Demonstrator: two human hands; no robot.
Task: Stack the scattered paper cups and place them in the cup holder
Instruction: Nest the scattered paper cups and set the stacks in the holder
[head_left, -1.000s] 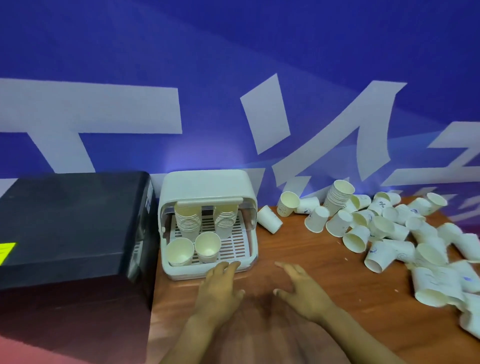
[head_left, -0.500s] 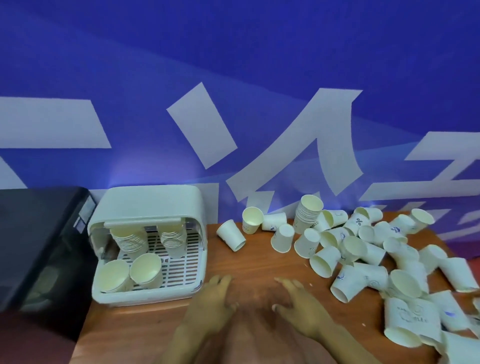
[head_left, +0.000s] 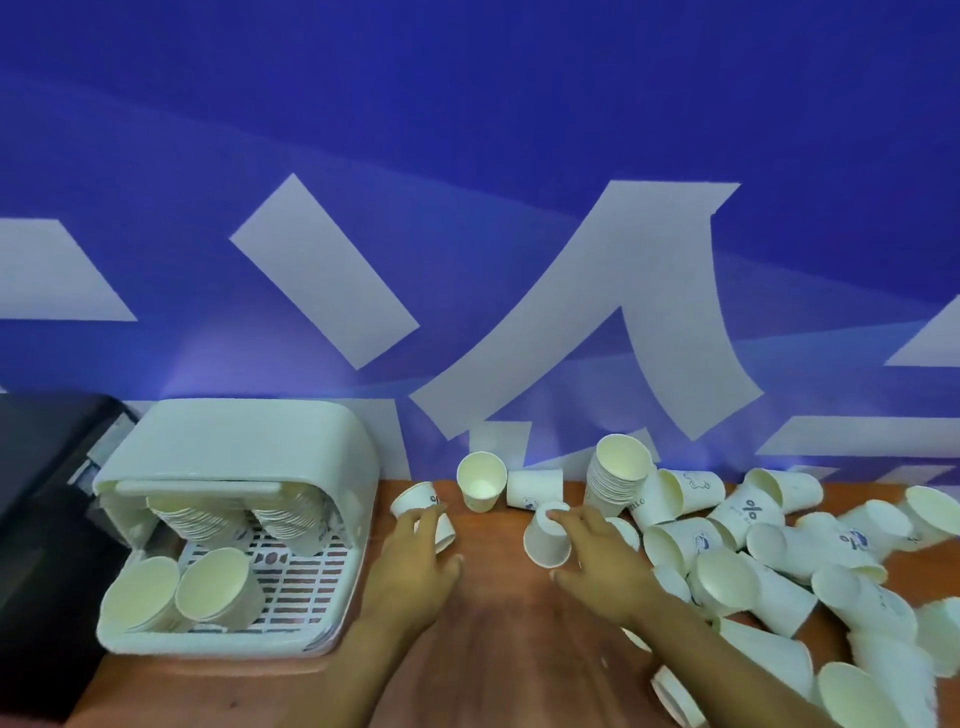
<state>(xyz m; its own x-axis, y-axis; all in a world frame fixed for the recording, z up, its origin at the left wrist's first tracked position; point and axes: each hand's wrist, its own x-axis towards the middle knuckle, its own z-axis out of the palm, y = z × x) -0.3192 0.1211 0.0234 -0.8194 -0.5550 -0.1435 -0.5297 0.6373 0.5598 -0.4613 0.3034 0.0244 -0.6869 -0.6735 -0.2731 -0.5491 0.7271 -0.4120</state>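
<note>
L hand (head_left: 415, 561) fingers on tipped cup (head_left: 422, 512) | R hand (head_left: 597, 561) touching cup 2 (head_left: 545, 538)

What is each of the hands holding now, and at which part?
Left hand: fingers on the side of a tipped white paper cup. Right hand: fingertips on another white cup's base. Firm grips cannot be told.

My left hand (head_left: 415, 561) covers part of a cup (head_left: 422, 508), so I cannot tell if it grips. My right hand (head_left: 597, 561) hides cups behind it, and its grip on another cup (head_left: 546, 536) is unclear. Cups further right run off the edge. It all looks blurry.
</note>
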